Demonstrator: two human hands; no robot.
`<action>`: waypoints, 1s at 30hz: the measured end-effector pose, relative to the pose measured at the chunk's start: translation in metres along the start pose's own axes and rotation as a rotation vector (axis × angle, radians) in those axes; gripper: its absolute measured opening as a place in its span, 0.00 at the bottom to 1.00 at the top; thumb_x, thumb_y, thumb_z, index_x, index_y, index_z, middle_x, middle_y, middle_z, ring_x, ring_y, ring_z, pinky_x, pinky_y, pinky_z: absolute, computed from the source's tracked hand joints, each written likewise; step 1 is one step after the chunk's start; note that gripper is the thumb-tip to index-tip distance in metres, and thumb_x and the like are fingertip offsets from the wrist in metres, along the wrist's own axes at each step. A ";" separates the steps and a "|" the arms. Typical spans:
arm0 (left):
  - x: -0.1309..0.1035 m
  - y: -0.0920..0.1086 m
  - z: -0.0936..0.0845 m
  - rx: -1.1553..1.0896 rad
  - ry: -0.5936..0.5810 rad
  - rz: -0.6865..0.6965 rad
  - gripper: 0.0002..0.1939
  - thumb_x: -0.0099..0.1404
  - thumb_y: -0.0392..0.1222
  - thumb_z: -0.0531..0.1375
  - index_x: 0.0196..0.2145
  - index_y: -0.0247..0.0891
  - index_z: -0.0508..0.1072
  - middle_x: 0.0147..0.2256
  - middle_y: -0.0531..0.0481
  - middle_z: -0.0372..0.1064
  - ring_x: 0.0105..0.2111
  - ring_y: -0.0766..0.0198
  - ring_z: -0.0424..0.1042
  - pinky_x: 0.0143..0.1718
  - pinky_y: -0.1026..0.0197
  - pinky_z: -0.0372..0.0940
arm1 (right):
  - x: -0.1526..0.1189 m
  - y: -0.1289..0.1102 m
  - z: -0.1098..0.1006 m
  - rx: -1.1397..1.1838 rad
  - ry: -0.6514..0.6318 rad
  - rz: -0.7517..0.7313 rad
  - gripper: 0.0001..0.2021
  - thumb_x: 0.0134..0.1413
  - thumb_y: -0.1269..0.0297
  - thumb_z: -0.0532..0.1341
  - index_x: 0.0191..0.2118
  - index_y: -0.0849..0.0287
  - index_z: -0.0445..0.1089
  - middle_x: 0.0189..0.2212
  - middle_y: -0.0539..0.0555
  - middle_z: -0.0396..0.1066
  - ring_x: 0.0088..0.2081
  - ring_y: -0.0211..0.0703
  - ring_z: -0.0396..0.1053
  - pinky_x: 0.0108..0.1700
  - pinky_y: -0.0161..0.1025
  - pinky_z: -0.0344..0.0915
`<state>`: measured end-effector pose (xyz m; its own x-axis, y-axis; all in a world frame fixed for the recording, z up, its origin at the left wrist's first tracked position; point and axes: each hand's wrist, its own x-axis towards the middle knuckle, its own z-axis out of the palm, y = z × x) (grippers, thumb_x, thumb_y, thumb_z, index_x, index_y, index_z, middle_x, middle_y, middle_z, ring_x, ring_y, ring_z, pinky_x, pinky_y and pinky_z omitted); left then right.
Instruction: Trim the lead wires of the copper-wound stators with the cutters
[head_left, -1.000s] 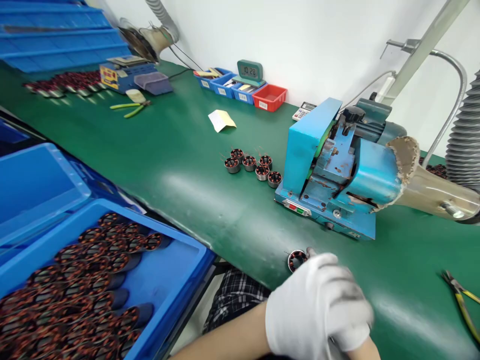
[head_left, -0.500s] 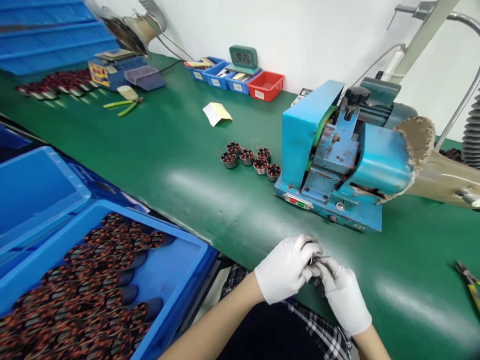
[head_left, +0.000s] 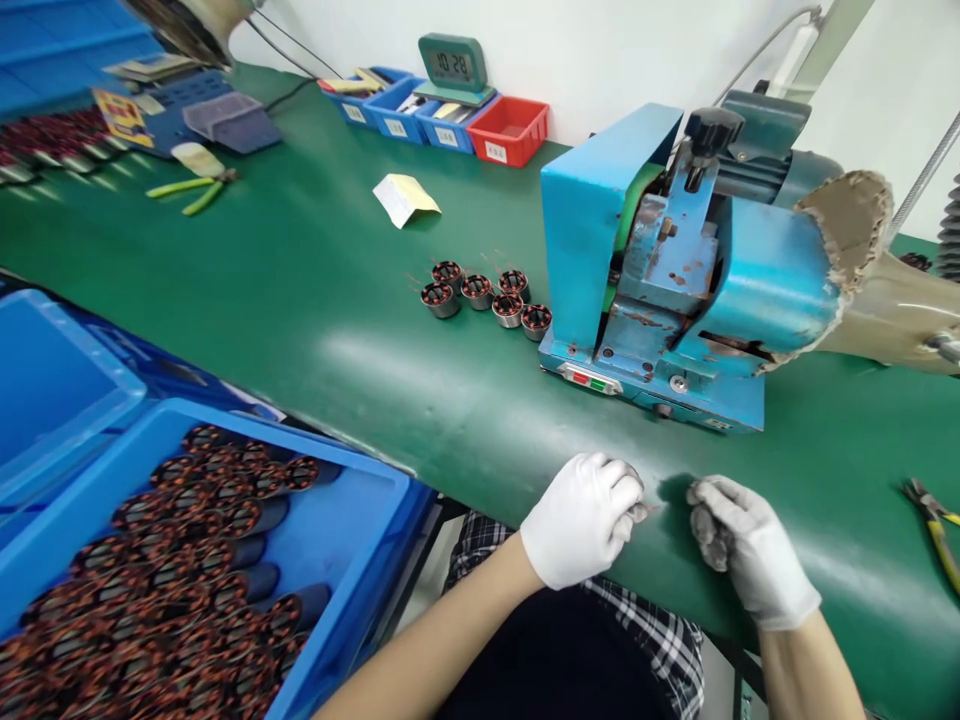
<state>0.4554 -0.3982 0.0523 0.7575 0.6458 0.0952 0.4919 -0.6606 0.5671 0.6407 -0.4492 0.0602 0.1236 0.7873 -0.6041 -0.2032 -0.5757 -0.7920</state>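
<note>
My left hand [head_left: 581,520], in a white glove, is closed around a small wire-wound motor stator. The fingers hide nearly all of it; a dark edge and a thin copper wire end show at the fingertips. To its right, apart from it, my gloved right hand [head_left: 750,545] has its fingers curled together, the fingertips stained grey. Whatever it may pinch is too small or hidden to make out. Several copper-wound stators [head_left: 507,309] stand in a group on the green table beside the blue machine [head_left: 652,270].
A blue crate [head_left: 360,500] full of stators stands at lower left. Yellow-handled pliers [head_left: 937,540] lie at far right, green-handled pliers [head_left: 202,188] at far left. Behind are a folded paper [head_left: 405,199], small blue bins [head_left: 397,118], a red bin [head_left: 510,135] and a clock [head_left: 452,65].
My hands were together at the stator; now my right hand has moved away to the right. My left hand stays closed on the piece. The camera view has shifted slightly.
</note>
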 end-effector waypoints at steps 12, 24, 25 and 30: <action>-0.004 0.003 0.011 0.034 0.117 -0.011 0.03 0.63 0.35 0.52 0.35 0.37 0.65 0.39 0.50 0.66 0.37 0.59 0.61 0.38 0.56 0.58 | -0.008 0.032 0.025 -0.668 0.283 -0.496 0.11 0.50 0.55 0.59 0.27 0.55 0.72 0.27 0.52 0.75 0.27 0.42 0.70 0.34 0.37 0.65; -0.001 0.002 0.011 -0.005 0.115 0.014 0.05 0.61 0.33 0.51 0.35 0.37 0.65 0.37 0.48 0.67 0.37 0.58 0.62 0.38 0.55 0.59 | -0.011 0.041 0.000 -0.765 0.260 -0.810 0.14 0.53 0.63 0.60 0.47 0.56 0.65 0.43 0.56 0.71 0.43 0.43 0.69 0.47 0.43 0.66; -0.001 0.002 0.010 0.004 0.110 0.014 0.05 0.61 0.33 0.51 0.35 0.37 0.65 0.37 0.48 0.67 0.36 0.58 0.62 0.38 0.54 0.59 | -0.010 0.041 0.006 -0.822 0.243 -0.867 0.15 0.54 0.65 0.59 0.48 0.56 0.63 0.43 0.56 0.70 0.44 0.43 0.69 0.47 0.43 0.66; -0.001 0.003 0.006 0.050 0.067 -0.003 0.04 0.61 0.34 0.51 0.34 0.36 0.65 0.36 0.47 0.66 0.36 0.57 0.61 0.37 0.54 0.60 | 0.000 0.031 0.021 -1.089 0.222 -1.138 0.07 0.58 0.70 0.53 0.42 0.60 0.63 0.36 0.57 0.69 0.36 0.44 0.68 0.38 0.43 0.68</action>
<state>0.4583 -0.4032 0.0484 0.7269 0.6704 0.1490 0.5161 -0.6763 0.5256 0.6141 -0.4629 0.0374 -0.1281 0.9080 0.3990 0.8399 0.3132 -0.4432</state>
